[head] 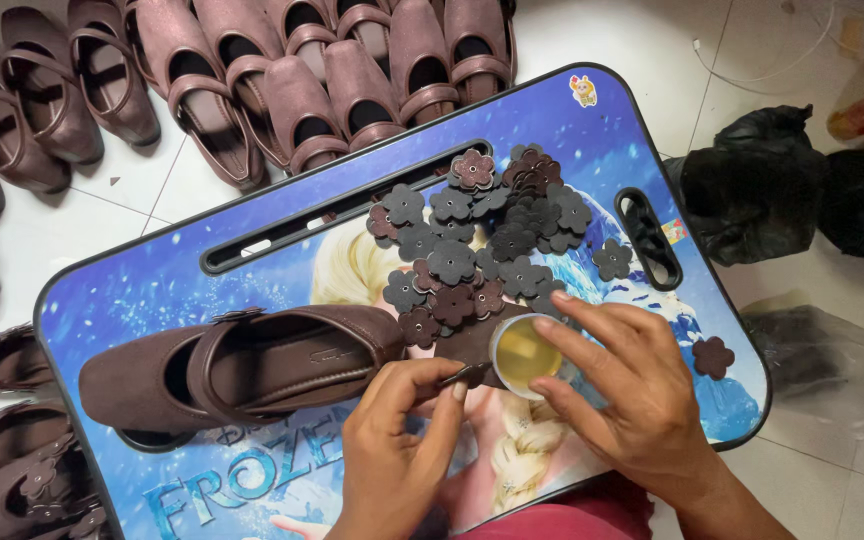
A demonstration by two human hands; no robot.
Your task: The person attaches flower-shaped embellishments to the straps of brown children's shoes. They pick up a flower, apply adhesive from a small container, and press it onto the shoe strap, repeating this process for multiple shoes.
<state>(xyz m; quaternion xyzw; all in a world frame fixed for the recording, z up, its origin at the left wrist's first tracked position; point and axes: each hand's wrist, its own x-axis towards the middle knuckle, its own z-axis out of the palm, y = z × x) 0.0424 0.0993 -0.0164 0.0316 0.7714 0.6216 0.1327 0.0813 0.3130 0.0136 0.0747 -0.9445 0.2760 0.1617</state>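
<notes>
We note the left hand (392, 450) in a closed pinch grip on a small dark flower piece (474, 373), thumb and forefinger holding it at the lip of the glue pot (522, 354). The right hand (622, 385) has its fingers closed around that one small round pot, which holds yellowish liquid; it stands on the lap bench (152, 300), near the front edge.

Just left of the pot lies one brown strap shoe (242, 365), on its side across the bench, toe towards the hands. Beyond the pot we see a heap of flower cut-outs (482, 245), grey and brown, overlapping; too many overlap for an exact count, roughly two dozen. One grey flower (612, 259) lies apart to the right, and one brown flower (713, 356) sits alone near the bench's right edge.

On the floor beyond the bench we count about ten matching shoes in a row (252, 70), with several more (2, 440) at left. Two black bags (782, 185) lie at right.
</notes>
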